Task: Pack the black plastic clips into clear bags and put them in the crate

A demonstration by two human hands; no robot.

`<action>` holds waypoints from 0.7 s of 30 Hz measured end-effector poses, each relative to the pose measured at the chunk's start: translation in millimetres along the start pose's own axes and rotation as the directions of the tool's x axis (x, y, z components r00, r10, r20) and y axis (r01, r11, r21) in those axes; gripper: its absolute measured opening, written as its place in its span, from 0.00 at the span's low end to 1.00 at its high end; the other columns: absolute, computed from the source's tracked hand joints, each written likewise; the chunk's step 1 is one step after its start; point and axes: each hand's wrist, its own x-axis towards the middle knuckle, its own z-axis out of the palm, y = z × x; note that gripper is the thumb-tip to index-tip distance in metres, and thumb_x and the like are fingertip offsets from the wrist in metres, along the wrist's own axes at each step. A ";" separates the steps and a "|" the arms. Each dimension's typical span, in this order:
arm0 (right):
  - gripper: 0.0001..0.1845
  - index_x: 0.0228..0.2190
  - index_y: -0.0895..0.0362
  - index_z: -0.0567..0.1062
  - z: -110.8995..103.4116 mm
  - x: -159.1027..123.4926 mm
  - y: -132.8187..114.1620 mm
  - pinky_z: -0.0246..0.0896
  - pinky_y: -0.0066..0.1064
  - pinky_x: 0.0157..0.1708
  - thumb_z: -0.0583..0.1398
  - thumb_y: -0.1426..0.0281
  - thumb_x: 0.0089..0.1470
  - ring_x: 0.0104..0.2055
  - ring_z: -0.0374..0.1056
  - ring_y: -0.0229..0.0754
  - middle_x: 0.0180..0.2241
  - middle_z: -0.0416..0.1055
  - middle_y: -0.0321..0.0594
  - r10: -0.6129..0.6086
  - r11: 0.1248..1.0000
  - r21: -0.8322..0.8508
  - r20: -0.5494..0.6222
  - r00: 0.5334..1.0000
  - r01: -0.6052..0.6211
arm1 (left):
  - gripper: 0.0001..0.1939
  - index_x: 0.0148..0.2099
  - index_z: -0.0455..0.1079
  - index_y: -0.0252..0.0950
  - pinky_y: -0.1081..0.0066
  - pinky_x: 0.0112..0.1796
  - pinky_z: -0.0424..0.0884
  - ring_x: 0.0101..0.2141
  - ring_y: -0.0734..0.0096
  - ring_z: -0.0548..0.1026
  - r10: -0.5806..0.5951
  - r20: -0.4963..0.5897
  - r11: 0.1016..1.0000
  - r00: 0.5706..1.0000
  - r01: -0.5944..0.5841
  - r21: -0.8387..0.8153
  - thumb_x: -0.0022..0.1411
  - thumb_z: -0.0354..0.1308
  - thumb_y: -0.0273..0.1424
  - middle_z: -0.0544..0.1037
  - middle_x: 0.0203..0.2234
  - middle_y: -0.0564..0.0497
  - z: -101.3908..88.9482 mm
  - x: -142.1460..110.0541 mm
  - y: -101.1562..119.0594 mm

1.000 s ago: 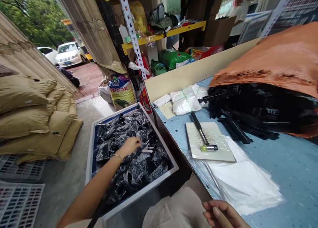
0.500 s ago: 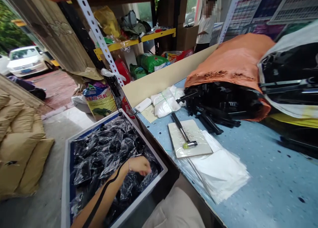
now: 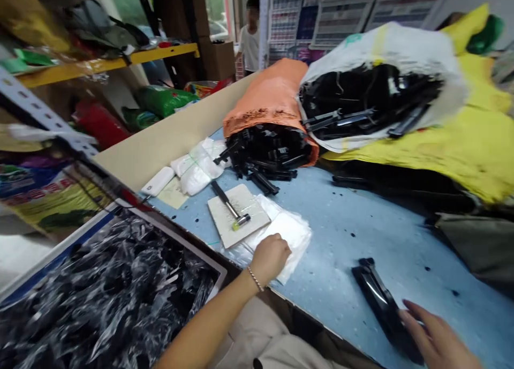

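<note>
My left hand (image 3: 271, 256) is over the stack of white plastic bags (image 3: 295, 232) at the table's near edge. Its fingers are curled closed, and whatever they pinch is hidden. At the lower right, my right hand (image 3: 439, 337) has its thumb and forefinger on the edge of a long black plastic part (image 3: 379, 299), which lies slanted on the blue table (image 3: 325, 213). A small hammer (image 3: 231, 207) rests on a pale square board (image 3: 219, 224) beside the bags.
Left of the table stands a bin (image 3: 219, 278) full of black parts in clear bags. An orange sack (image 3: 265, 93) and a white sack (image 3: 385, 42), both holding black parts, lie at the back beside yellow sacking (image 3: 461, 138). A person (image 3: 251, 42) stands beyond.
My view has swung right. My left hand has moved from above the bin to the white bags. My right hand and the black plastic part have come into view.
</note>
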 end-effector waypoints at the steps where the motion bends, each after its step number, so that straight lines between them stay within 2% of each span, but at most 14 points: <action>1: 0.24 0.45 0.55 0.74 -1.3 -2.0 -8.7 0.71 0.44 0.39 0.51 0.53 0.56 0.44 0.73 0.56 0.44 0.76 0.49 -0.007 0.999 -0.037 0.019 1.000 0.008 | 0.08 0.32 0.72 0.34 0.68 0.38 0.68 0.35 0.65 0.72 0.007 0.000 1.000 1.000 -0.007 -0.011 0.63 0.54 0.29 0.73 0.31 0.47 -1.0 0.6 -2.1; 4: 0.23 0.52 0.56 0.69 -10.5 1.1 -40.6 0.71 0.38 0.34 0.49 0.67 0.57 0.43 0.73 0.53 0.48 0.73 0.50 -0.131 0.968 -0.212 0.013 0.991 0.131 | 0.07 0.39 0.71 0.34 0.65 0.40 0.68 0.39 0.61 0.71 0.019 -0.058 0.999 0.998 -0.018 0.030 0.60 0.58 0.33 0.73 0.36 0.45 0.1 2.2 -1.1; 5: 0.27 0.55 0.54 0.66 -14.7 5.7 -50.4 0.70 0.35 0.32 0.48 0.74 0.55 0.43 0.73 0.51 0.49 0.72 0.49 -0.202 0.941 -0.271 0.024 0.979 0.201 | 0.09 0.40 0.71 0.34 0.64 0.40 0.67 0.41 0.59 0.70 0.026 -0.071 0.998 0.997 -0.022 0.066 0.59 0.60 0.33 0.72 0.38 0.44 1.4 3.1 0.3; 7: 0.38 0.59 0.48 0.62 -22.4 19.1 -65.4 0.69 0.32 0.31 0.47 0.83 0.48 0.48 0.71 0.48 0.56 0.67 0.46 -0.375 0.850 -0.363 0.089 0.923 0.381 | 0.05 0.39 0.71 0.34 0.64 0.38 0.67 0.41 0.58 0.70 0.039 -0.061 0.990 0.997 -0.030 0.136 0.60 0.58 0.29 0.72 0.38 0.44 2.8 6.4 1.5; 8: 0.41 0.59 0.45 0.62 -25.2 27.0 -70.1 0.69 0.32 0.33 0.47 0.85 0.46 0.51 0.69 0.49 0.58 0.64 0.44 -0.463 0.788 -0.391 0.132 0.877 0.475 | 0.04 0.37 0.72 0.34 0.65 0.36 0.67 0.39 0.59 0.71 0.039 -0.042 0.987 0.998 -0.032 0.157 0.61 0.56 0.26 0.72 0.36 0.44 2.3 8.6 0.9; 9: 0.41 0.57 0.44 0.64 -27.1 34.9 -73.1 0.69 0.34 0.36 0.47 0.87 0.45 0.54 0.66 0.50 0.60 0.61 0.43 -0.535 0.725 -0.412 0.167 0.828 0.552 | 0.06 0.35 0.72 0.35 0.66 0.35 0.67 0.37 0.61 0.71 0.035 -0.028 0.986 0.999 -0.030 0.164 0.62 0.53 0.25 0.73 0.34 0.45 0.9 11.0 -0.4; 11: 0.35 0.51 0.47 0.71 -28.0 49.6 -75.1 0.68 0.40 0.41 0.48 0.87 0.47 0.57 0.63 0.53 0.61 0.60 0.45 -0.631 0.619 -0.445 0.208 0.747 0.647 | 0.10 0.34 0.72 0.35 0.68 0.35 0.67 0.35 0.64 0.72 0.028 -0.031 0.988 0.999 -0.023 0.154 0.64 0.50 0.25 0.73 0.33 0.47 -3.2 14.5 -3.1; 13: 0.27 0.44 0.52 0.76 -27.1 61.2 -74.4 0.66 0.44 0.43 0.50 0.86 0.49 0.57 0.62 0.56 0.60 0.61 0.48 -0.678 0.556 -0.463 0.228 0.699 0.690 | 0.06 0.38 0.72 0.35 0.67 0.39 0.67 0.38 0.63 0.72 0.033 -0.063 0.988 0.997 -0.023 0.154 0.63 0.54 0.30 0.73 0.36 0.45 -6.3 15.5 -3.6; 15: 0.22 0.39 0.55 0.77 -27.0 69.8 -73.2 0.64 0.44 0.45 0.51 0.86 0.49 0.57 0.62 0.55 0.57 0.65 0.49 -0.712 0.513 -0.440 0.261 0.652 0.737 | 0.08 0.40 0.71 0.33 0.65 0.40 0.67 0.42 0.58 0.71 0.038 -0.076 0.986 0.996 -0.025 0.166 0.60 0.59 0.31 0.73 0.39 0.43 -6.8 14.9 -1.8; 17: 0.19 0.35 0.56 0.77 -28.8 76.2 -71.9 0.64 0.42 0.45 0.52 0.85 0.51 0.53 0.66 0.53 0.49 0.72 0.48 -0.712 0.511 -0.372 0.321 0.624 0.775 | 0.04 0.37 0.72 0.34 0.65 0.38 0.66 0.41 0.58 0.71 0.027 -0.068 0.985 0.997 -0.015 0.170 0.59 0.58 0.29 0.73 0.37 0.43 -6.4 14.7 -1.0; 18: 0.16 0.34 0.56 0.77 -30.2 78.6 -71.2 0.65 0.41 0.43 0.53 0.83 0.52 0.49 0.68 0.52 0.43 0.75 0.47 -0.690 0.540 -0.326 0.356 0.630 0.776 | 0.03 0.35 0.71 0.34 0.66 0.36 0.66 0.39 0.59 0.72 0.013 -0.064 0.986 0.998 -0.002 0.167 0.60 0.57 0.28 0.73 0.35 0.44 -6.8 15.1 -2.0; 19: 0.14 0.34 0.56 0.77 -31.5 80.6 -70.5 0.65 0.39 0.40 0.53 0.80 0.54 0.45 0.70 0.51 0.39 0.75 0.47 -0.655 0.592 -0.273 0.386 0.650 0.758 | 0.05 0.33 0.71 0.35 0.67 0.35 0.65 0.37 0.61 0.72 -0.007 -0.064 0.986 0.998 0.017 0.163 0.61 0.55 0.27 0.73 0.33 0.45 -7.9 15.7 -4.0; 21: 0.10 0.35 0.55 0.77 -32.4 82.0 -70.0 0.65 0.37 0.35 0.55 0.72 0.57 0.38 0.72 0.49 0.36 0.75 0.46 -0.555 0.745 -0.140 0.412 0.722 0.652 | 0.05 0.33 0.70 0.35 0.68 0.33 0.64 0.34 0.64 0.72 -0.045 -0.100 0.989 0.994 0.058 0.133 0.62 0.55 0.28 0.73 0.31 0.47 -11.4 16.6 -10.3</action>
